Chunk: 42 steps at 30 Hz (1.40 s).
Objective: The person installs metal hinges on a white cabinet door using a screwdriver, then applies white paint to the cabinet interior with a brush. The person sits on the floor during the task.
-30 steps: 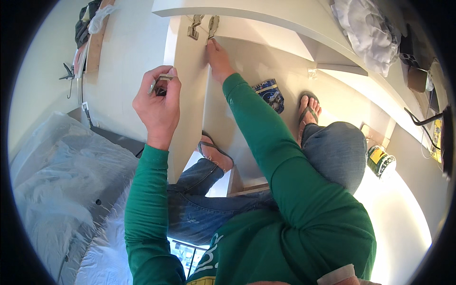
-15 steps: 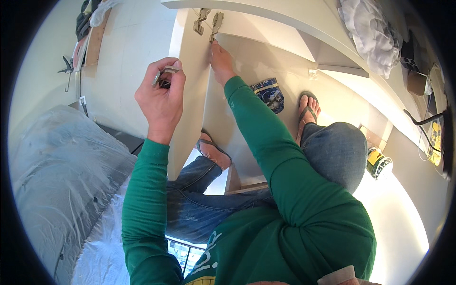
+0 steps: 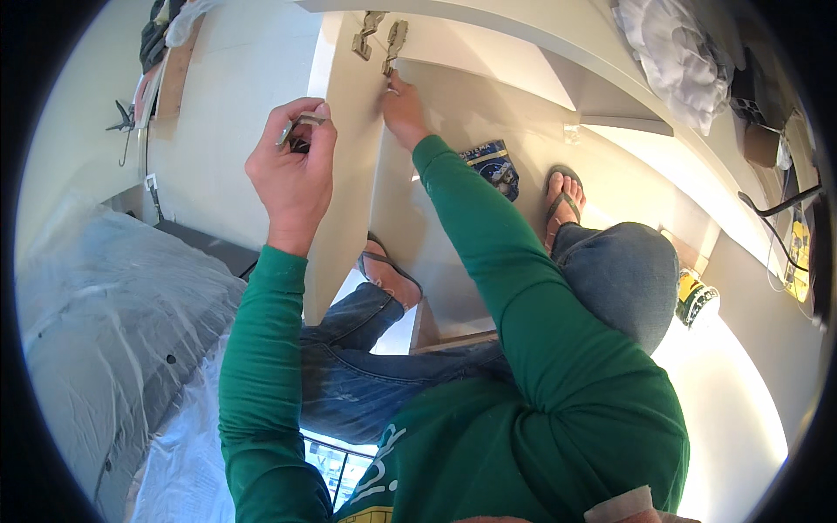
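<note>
In my closed left hand [image 3: 292, 187] is a bent, silvery metal piece [image 3: 301, 126], held upright beside the edge of a white panel [image 3: 344, 209]. My right hand [image 3: 406, 115] reaches up on the panel's other side, its fingers curled together just below a metal cabinet hinge [image 3: 395, 42]. Those fingertips meet the hinge's lower end, and whatever they pinch is too small to make out. Close by on the panel is a second cabinet hinge [image 3: 364, 42].
A dark blue printed pouch [image 3: 495, 170] lies beyond my right forearm, near my sandalled foot [image 3: 565, 196]. Plastic sheeting [image 3: 113, 322] covers something grey at left. A yellow-and-green can [image 3: 696, 301] stands at right. A white cloth-like bundle [image 3: 676, 52] sits at upper right.
My right hand has dropped very slightly from the hinge, its fingers more curled. The left hand keeps the metal piece and has shifted a little upward and left.
</note>
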### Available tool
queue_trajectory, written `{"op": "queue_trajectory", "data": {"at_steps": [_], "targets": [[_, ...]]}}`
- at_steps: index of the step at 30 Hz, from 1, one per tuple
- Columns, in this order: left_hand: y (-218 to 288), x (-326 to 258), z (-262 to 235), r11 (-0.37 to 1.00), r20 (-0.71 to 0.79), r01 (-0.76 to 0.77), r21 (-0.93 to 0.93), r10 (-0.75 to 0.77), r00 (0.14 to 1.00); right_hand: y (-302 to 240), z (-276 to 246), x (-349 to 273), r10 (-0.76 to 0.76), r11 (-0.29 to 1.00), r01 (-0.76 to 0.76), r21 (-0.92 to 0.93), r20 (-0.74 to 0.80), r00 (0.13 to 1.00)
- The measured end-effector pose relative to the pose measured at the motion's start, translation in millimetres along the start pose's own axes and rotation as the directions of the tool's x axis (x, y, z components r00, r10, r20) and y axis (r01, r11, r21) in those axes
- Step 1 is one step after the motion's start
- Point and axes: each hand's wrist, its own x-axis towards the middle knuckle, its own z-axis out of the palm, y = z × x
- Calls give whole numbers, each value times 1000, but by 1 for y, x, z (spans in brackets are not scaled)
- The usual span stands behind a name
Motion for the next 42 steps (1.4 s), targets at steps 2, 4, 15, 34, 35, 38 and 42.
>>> {"op": "queue_trajectory", "data": {"at_steps": [2,4,15,34,35,38,42], "targets": [[-1,0,0,998,13,15,-55,-14,1000,4,-3,7,62,995,-65,74,50,997],[-1,0,0,999,11,-9,-34,9,1000,6,-7,11,80,978,-97,186,96,992],[-3,0,-2,999,21,-4,-32,4,1000,3,-14,23,328,564,-351,748,187,926],[-2,-1,-2,1000,18,-1,21,1,1000,5,5,7,434,427,-410,806,216,875],[-1,-1,-3,999,18,3,34,-4,1000,4,6,7,457,430,-417,801,206,865],[-2,0,-2,1000,23,-6,31,5,1000,5,9,13,451,462,-378,803,154,879],[-5,-1,-2,1000,18,-11,-17,11,1000,10,8,28,399,399,-332,855,165,902]]}}
